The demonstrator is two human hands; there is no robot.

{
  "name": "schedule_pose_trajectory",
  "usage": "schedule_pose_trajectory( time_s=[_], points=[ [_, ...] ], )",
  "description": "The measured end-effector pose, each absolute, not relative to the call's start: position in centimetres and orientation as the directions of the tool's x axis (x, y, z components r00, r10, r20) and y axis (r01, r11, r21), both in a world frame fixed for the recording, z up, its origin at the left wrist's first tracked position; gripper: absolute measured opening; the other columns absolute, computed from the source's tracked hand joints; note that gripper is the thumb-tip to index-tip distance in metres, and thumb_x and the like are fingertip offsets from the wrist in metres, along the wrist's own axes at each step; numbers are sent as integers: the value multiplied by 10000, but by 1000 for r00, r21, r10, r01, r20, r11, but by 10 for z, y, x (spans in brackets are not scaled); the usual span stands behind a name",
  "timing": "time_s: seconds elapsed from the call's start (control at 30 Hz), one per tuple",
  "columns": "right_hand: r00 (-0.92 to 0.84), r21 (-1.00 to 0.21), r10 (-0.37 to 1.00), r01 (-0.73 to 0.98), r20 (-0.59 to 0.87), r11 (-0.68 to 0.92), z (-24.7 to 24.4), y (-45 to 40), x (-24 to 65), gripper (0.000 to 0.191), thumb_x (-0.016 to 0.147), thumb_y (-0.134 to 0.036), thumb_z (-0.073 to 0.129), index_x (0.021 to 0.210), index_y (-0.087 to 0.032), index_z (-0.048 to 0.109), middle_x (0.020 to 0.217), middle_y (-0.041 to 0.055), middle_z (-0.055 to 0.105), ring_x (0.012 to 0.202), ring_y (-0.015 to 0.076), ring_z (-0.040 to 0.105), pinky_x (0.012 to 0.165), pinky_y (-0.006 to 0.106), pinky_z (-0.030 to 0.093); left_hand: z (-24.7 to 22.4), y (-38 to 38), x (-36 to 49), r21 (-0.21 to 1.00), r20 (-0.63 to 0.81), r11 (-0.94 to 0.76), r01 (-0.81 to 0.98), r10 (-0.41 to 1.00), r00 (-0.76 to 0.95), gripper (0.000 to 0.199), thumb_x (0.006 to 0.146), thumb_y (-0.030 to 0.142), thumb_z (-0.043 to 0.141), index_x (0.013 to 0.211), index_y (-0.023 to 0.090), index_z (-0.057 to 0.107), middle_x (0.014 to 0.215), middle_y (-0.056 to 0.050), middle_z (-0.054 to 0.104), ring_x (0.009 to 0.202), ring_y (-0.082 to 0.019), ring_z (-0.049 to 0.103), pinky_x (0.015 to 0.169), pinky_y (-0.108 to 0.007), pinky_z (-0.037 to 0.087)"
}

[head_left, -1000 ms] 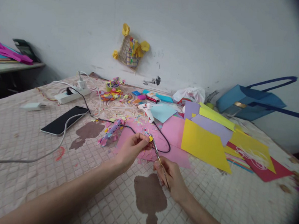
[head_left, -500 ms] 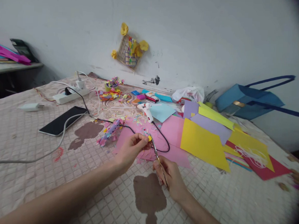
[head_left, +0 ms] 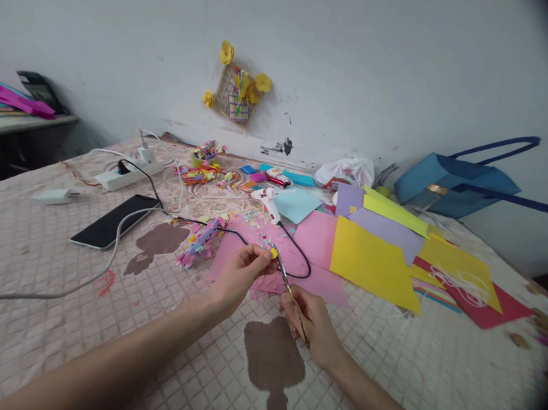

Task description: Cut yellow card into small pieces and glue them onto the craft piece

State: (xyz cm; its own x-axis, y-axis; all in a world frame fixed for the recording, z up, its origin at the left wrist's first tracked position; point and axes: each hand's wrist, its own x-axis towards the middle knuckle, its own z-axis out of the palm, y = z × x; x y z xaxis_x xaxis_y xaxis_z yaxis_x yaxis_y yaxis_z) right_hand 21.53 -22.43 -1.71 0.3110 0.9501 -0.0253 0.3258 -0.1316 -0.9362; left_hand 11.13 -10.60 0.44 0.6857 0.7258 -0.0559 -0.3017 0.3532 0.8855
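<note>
Near the middle of the table, my left hand (head_left: pixel 252 264) pinches a small yellow paper piece (head_left: pixel 274 253) between thumb and fingers. My right hand (head_left: pixel 311 318) is closed around a slim pair of scissors (head_left: pixel 285 281), seen almost edge-on. Their silver tip touches or lies right beside the yellow piece; which of the two is hard to tell. Beneath both hands lies pink paper (head_left: pixel 229 252), strewn with small scraps. To the left of my left hand sits a purple roll (head_left: pixel 202 242) covered with small colored paper pieces.
A white glue gun (head_left: pixel 268 203) with a black cord lies behind my hands. Colored sheets, one yellow (head_left: pixel 375 261), spread to the right before a blue bag (head_left: pixel 458 182). Left are a phone (head_left: pixel 115 221), a power strip (head_left: pixel 130 176) and a grey cable (head_left: pixel 88 278).
Both hands keep almost the same place, with the yellow piece and the scissors still held. The whole view shifts only very slightly.
</note>
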Motion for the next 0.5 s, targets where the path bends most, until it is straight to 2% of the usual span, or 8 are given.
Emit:
schedule_pose_trajectory(
  time_s=[0.5],
  points=[
    [303, -945, 952, 297, -41, -135, -14, -225, 214, 378, 833, -525, 394, 674, -185, 428, 475, -70, 352, 418, 77, 348, 410, 209, 269, 4, -106, 112, 880, -60, 362, -308, 728, 683, 187, 712, 304, 641, 709, 131, 567, 699, -19, 607, 684, -113, 561, 705, -263, 422]
  ],
)
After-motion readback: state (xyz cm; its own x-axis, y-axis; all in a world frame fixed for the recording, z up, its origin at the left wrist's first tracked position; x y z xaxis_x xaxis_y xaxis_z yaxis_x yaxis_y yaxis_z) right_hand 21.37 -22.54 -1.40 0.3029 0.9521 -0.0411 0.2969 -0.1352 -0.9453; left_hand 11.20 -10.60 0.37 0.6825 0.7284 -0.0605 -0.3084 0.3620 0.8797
